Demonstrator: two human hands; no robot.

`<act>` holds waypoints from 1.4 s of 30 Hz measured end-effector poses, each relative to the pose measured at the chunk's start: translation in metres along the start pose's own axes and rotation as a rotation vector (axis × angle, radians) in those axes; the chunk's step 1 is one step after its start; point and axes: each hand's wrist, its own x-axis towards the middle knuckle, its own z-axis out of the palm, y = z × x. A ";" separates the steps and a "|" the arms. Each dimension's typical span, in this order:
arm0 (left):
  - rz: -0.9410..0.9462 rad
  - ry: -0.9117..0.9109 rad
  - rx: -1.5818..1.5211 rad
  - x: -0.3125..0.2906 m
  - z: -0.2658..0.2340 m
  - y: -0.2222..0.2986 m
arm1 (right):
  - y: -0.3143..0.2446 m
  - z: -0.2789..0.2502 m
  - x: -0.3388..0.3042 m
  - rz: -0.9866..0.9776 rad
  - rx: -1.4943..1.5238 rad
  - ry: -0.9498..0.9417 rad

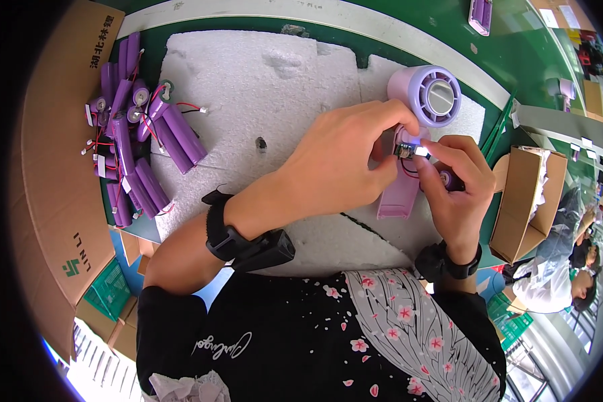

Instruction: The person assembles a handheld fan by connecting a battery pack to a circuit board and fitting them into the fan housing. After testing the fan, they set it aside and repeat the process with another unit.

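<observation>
Head view, looking down at my two hands over a white foam sheet (261,80) on a green bench (516,47). A lilac handheld fan (415,127) lies right of centre. Its round head (434,96) sits toward the upper right, open face turned up and slightly toward me; its handle (398,194) runs down from there toward the lower middle. The long axis is thus near vertical in the frame, tilted a little so the head end leans right.

My left hand (345,157) comes in from the lower left and lies across the upper handle, fingers curled and closed on it just below the head. My right hand (452,181) comes in from the lower right, thumb and forefinger pinched on a small circuit board (409,150) with a bright spot at its right end; red and black leads trail from it. A purple cell (451,179) shows in that palm; how firmly it is gripped I cannot tell. Both hands touch the fan at the same place, the board between them; the right is nearer the board, the left nearer the handle.

Upper left: a heap of purple battery cells (137,127) with red and black wires, well apart from my hands. Far left: a cardboard flap (53,174). Right edge: an open carton (526,201), and beyond it another person (549,281) seated.
</observation>
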 end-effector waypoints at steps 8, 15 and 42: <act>-0.026 -0.030 -0.022 0.000 -0.005 0.004 | -0.004 0.003 0.001 -0.082 -0.121 0.034; 0.040 -0.002 -0.015 0.003 -0.003 -0.003 | -0.002 0.007 0.000 -0.080 -0.108 0.062; 0.037 -0.041 0.033 0.003 -0.026 -0.002 | -0.014 -0.018 0.007 -0.223 -0.110 -0.290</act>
